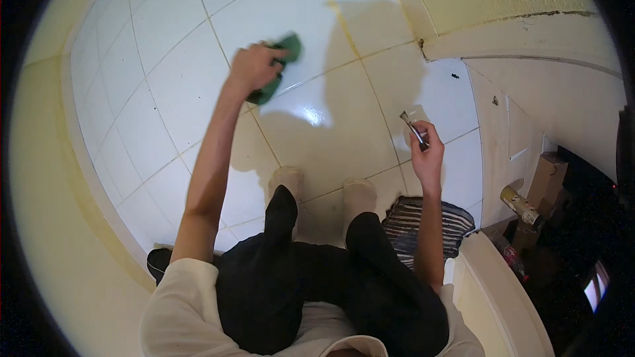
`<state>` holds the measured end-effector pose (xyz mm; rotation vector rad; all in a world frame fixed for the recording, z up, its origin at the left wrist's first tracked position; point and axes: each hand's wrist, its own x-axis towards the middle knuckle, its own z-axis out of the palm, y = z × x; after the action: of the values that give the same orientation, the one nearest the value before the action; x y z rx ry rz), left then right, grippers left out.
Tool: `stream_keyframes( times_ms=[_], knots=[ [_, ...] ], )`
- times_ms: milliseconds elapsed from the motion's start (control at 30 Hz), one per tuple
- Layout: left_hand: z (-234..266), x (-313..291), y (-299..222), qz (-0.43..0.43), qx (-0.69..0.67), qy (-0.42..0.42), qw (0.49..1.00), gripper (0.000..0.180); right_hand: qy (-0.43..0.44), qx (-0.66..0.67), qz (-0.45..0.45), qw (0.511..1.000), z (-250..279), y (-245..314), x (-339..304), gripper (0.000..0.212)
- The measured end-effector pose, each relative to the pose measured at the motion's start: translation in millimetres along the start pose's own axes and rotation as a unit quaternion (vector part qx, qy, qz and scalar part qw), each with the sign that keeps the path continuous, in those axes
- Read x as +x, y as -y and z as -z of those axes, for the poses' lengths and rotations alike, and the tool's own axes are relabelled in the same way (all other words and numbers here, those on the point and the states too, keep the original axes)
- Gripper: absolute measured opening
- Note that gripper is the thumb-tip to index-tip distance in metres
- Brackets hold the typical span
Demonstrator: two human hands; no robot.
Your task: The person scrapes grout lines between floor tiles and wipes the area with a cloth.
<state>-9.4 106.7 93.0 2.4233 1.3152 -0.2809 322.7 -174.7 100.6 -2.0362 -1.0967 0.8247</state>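
Pale glossy tiles make up the floor (178, 79), their grout partly yellowed and a bright patch of light shining near the middle. On the far left part of it lies a green pad (291, 46), cloth-like but too blurred to tell its exact make, under the left hand (254, 67), whose fingers are closed over it with some of the green showing on the far and near sides. To the right and nearer, the right hand (428, 149) pinches a small brush (415, 129) by its dark handle, bristles pointing far and left; whether the bristles touch the tile I cannot tell. Judging by the blur, the step in hand seems to be wiping with the left, while the brush looks held ready. Another stroke would call for even, flat pressure from the pad; brushing would call for lowering the bristles onto a grout line (334, 6) and keeping the pad out of the way. Nearer than both hands, two feet in pale socks (286, 178) stand on the tiles, with a striped mat (413, 225) just right of them. Farther out on the right, beyond the pale ledge, are a cardboard box (550, 173) and a yellowish cylinder (520, 206).
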Motion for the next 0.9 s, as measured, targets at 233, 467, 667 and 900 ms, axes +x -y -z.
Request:
stream_keyframes(
  times_ms=[233,467,667,900],
  knots=[
    [-19.3,-11.0,15.5,0.087,0.143,-0.373,0.913,0.041,0.054,-0.087,0.092,0.990,-28.6,31.6,33.8,0.029],
    [-76.8,20.1,-70.4,-0.040,-0.415,-0.251,0.873,0.035,0.087,-0.180,0.147,0.969,-63.7,35.3,93.0,0.030],
    [-105.2,2.6,-90.9,-0.147,-0.212,-0.296,0.920,0.041,0.142,-0.255,0.221,0.931,-60.3,49.5,113.2,0.036],
    [-114.6,-6.3,-105.4,-0.104,-0.184,-0.232,0.949,0.044,0.196,-0.322,0.309,0.873,-68.1,36.0,135.1,0.045]
  ],
)
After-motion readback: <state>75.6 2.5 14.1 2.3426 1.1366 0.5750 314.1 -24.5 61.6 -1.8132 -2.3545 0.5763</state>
